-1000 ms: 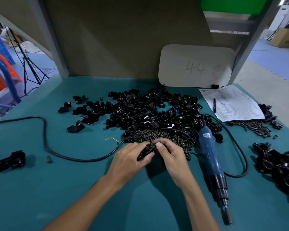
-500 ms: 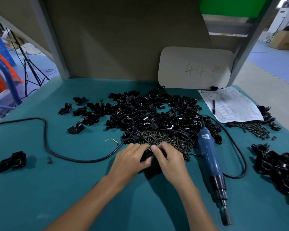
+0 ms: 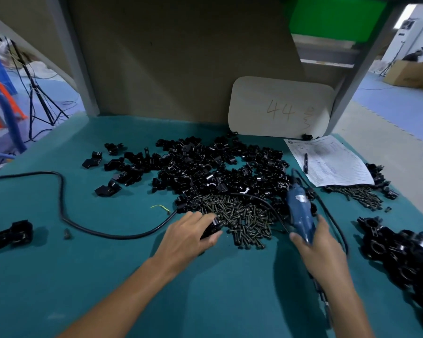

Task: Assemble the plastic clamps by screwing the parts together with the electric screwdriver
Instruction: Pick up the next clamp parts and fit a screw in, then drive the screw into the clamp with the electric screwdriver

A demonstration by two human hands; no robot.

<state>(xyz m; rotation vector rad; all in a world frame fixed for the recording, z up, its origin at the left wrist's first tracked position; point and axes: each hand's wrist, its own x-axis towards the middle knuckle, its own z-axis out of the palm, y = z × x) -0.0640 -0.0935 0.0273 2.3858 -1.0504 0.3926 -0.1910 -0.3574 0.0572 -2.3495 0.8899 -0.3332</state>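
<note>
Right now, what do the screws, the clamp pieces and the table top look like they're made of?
Screws: likely metal, dull bronze-grey with small glints. Clamp pieces: black plastic by the look, glossy highlights on moulded curves. Table top: teal matte covering, perhaps rubber or felt; no reflections.

Dim bench; bright daylit edges; wide-angle bowing; motion blur.

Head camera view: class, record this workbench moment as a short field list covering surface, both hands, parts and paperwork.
surface: teal bench mat
left hand: closed on a black plastic clamp
right hand: grips the blue electric screwdriver
screws: dark metal screw pile between the hands
loose parts: black plastic clamp pieces heap behind the screws
paperwork: white printed sheet with black pen on it
</note>
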